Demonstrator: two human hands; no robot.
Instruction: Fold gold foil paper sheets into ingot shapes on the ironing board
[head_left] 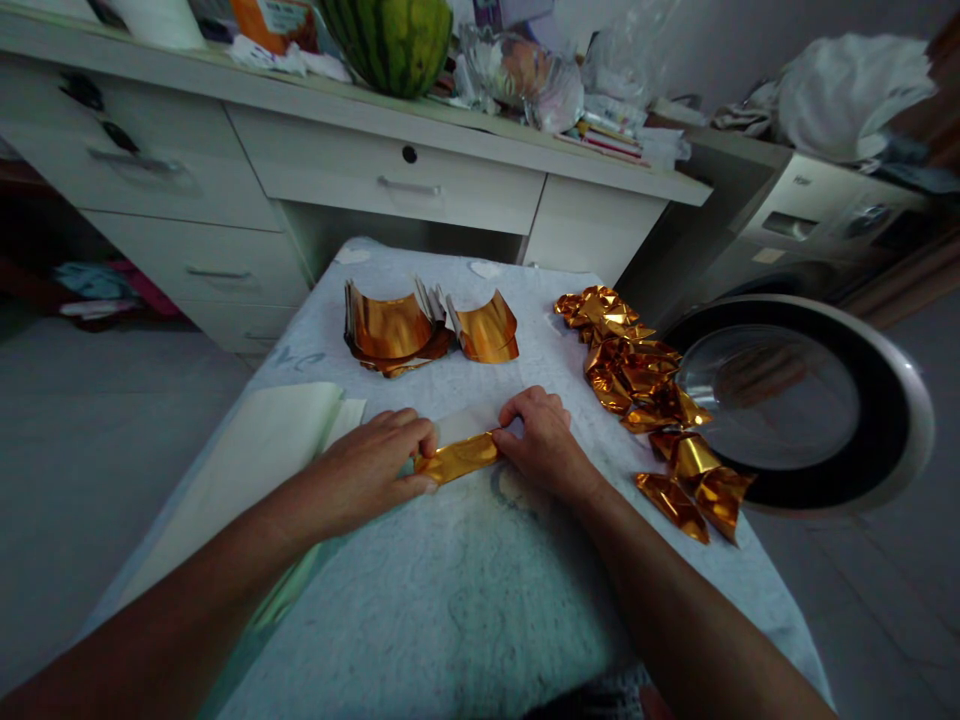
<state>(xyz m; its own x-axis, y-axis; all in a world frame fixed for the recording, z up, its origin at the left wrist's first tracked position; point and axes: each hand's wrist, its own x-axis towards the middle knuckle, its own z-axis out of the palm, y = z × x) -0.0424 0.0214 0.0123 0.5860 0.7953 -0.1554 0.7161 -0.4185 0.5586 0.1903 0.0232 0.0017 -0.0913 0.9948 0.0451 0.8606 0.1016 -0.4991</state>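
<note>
A strip of gold foil paper (459, 459) lies across the middle of the cloth-covered table, with a pale sheet edge showing behind it. My left hand (386, 455) pinches its left end between thumb and fingers. At the right end, my right hand (536, 435) grips the strip, fingers curled over it. Beyond my hands stand curved stacks of gold foil sheets (391, 325), with a smaller stack (487, 328) beside them on the right. Several folded gold foil pieces (630, 365) form a loose row along the table's right side.
Pale paper (240, 470) lies at the table's left, partly under my left forearm. An open washing machine door (802, 400) stands close to the right edge. Behind the table, a white drawer counter (390, 170) carries a watermelon (394, 45), plastic bags and papers.
</note>
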